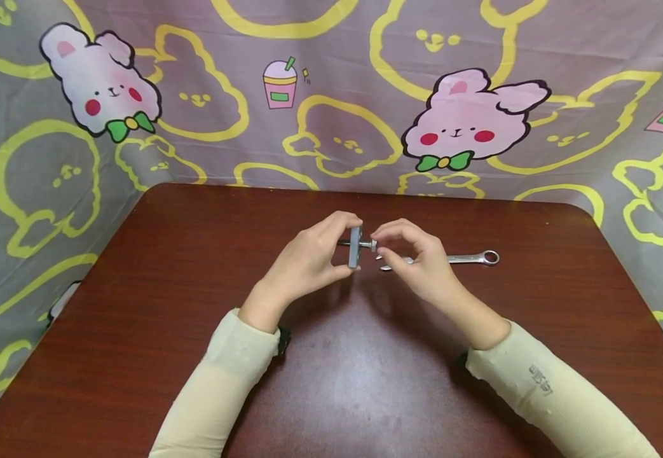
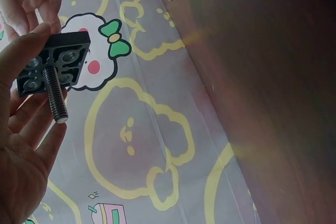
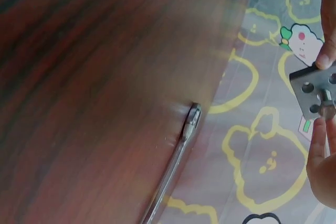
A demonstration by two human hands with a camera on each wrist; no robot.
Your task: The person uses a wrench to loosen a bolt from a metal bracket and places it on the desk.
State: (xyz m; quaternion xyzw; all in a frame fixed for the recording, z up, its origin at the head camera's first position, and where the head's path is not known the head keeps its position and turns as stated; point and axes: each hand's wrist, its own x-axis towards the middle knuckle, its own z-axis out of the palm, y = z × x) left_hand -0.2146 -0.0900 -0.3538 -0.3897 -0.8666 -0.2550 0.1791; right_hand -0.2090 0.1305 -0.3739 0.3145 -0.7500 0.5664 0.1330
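My left hand (image 1: 308,254) holds a grey square plate (image 1: 355,247) upright by its top and bottom edges. In the left wrist view the plate's back is ribbed, with round recesses near its corners. A metal bolt (image 2: 55,95) runs through the middle, its long threaded end sticking out on the palm side of my left hand. On the plate's other side the bolt's hex end (image 1: 374,245) stands off the face. My right hand (image 1: 423,257) pinches that hex end between thumb and fingertips. Holes in the plate's flat face (image 3: 302,77) show in the right wrist view.
A combination wrench (image 1: 471,259) lies on the dark red-brown table (image 1: 331,381), its open end partly behind my right hand. A patterned cloth (image 1: 342,76) with rabbit faces hangs behind the table and along both sides.
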